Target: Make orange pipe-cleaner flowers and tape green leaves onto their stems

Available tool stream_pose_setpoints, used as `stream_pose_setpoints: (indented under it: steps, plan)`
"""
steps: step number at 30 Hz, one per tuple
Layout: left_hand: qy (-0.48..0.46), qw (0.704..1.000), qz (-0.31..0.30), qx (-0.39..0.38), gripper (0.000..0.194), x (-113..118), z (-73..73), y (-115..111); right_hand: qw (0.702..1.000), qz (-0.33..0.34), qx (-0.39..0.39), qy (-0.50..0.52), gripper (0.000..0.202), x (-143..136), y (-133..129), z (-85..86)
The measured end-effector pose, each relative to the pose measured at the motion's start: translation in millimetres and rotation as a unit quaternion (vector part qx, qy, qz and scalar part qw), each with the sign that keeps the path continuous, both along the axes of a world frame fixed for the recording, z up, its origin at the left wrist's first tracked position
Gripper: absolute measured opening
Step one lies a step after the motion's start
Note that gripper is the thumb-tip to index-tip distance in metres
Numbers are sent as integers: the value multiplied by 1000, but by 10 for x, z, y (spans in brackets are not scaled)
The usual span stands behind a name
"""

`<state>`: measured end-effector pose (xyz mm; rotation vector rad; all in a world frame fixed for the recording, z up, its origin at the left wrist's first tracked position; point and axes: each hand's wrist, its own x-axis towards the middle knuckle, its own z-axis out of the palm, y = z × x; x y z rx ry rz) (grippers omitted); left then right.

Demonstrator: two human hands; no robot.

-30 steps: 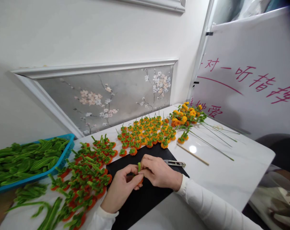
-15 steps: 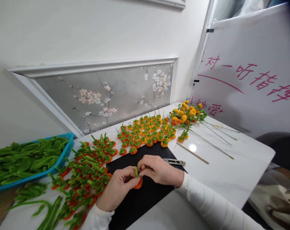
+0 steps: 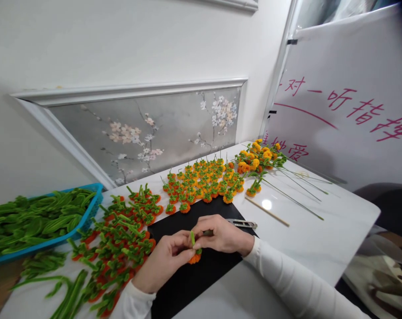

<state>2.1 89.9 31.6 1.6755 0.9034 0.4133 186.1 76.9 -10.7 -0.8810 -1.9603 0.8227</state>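
Note:
An orange fuzzy flower (image 3: 194, 258) with a green stem piece standing up from it is held between both hands, above the black mat (image 3: 184, 288). My left hand (image 3: 167, 259) pinches it from the left, thumb and forefinger at its side. My right hand (image 3: 220, 233) has its fingertips closed at the base of the green piece, from the right. Part of the flower is hidden by the fingers. Just behind my right hand, silver snips (image 3: 243, 223) lie at the mat's edge.
Orange flowers with green stems (image 3: 116, 248) crowd the left, beside a blue basket (image 3: 96, 201) of green strips. Yellow-orange flowers (image 3: 204, 177) stand behind the mat. A bunch of yellow flowers (image 3: 259, 155), thin green wires (image 3: 295, 201) and a wooden stick (image 3: 267, 212) lie further right.
Both hands keep hold of the orange flower, which has shifted slightly right. More of the flower's green base shows beside my right fingertips.

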Motion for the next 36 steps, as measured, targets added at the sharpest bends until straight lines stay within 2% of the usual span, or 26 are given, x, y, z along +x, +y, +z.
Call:
stream_pose_setpoints:
  steps: [4,8,10,14,17,21,23,25,27,30,32,34,36]
  plan:
    - [8,1000,-5,-27,9,-3,14,3,998,23,47,-40,11,41,-8,23]
    - [-20,998,0,-60,9,-11,-4,2,994,-13,92,-62,14,22,-16,20]
    - [-66,995,-3,-74,18,-15,-33,0,993,-31,99,-56,13,-5,-16,13]
    - [-97,995,14,-35,36,0,-99,-6,994,-59,92,-28,11,-41,-16,-7]
    - [-98,994,49,-23,29,16,-98,-21,995,-74,70,-5,10,-51,-28,-19]
    - [-130,980,35,-145,16,-6,-23,-51,995,-74,40,51,10,-76,-52,-3]
    - [-147,967,31,-204,17,-27,13,-61,994,-77,37,73,14,-95,-61,15]
    - [-157,960,32,-229,17,-38,30,-62,992,-84,35,88,18,-115,-66,25]
    - [-151,968,45,-194,17,-33,23,-53,991,-91,33,93,20,-133,-67,23]
    - [-96,991,84,-44,19,3,-20,-37,991,-100,34,81,19,-153,-64,-3]
    - [-45,994,97,38,20,30,-55,-32,992,-104,40,66,19,-156,-61,-23]
    - [-8,992,97,76,13,49,-73,-36,992,-103,51,45,17,-142,-58,-33]
    - [2,993,90,75,10,58,-63,-45,993,-92,67,18,13,-114,-58,-26]
